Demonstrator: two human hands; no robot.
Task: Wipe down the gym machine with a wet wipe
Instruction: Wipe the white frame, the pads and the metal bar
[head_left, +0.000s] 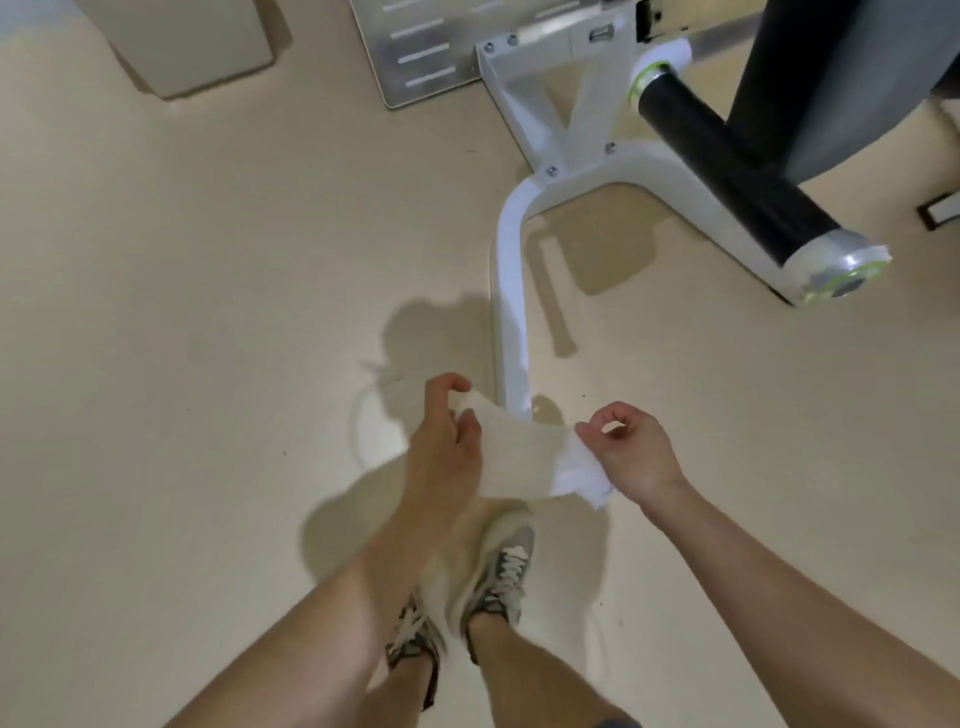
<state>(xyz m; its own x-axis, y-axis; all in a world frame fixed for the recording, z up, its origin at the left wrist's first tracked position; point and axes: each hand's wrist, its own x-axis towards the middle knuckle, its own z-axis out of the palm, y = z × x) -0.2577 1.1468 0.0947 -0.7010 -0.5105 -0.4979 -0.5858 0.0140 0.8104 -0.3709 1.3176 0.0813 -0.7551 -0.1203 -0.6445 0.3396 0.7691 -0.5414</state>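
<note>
A white wet wipe (519, 457) is stretched between both hands above the floor, bunched at its right end. My left hand (447, 436) pinches its left edge between thumb and fingers. My right hand (628, 447) pinches the right end with curled fingers. Just beyond the wipe, the white tubular base leg of the gym machine (511, 291) runs away from me to a bolted white frame. A black padded roller (737, 176) with a silver, green-ringed end cap sticks out at the upper right.
Beige floor (208, 312) surrounds me, and my two sneakered feet (498, 577) stand under the hands. A metal plate with slots (415, 47) lies at the top centre. A pale box or column base (192, 41) stands at the top left. A black seat pad is at the top right.
</note>
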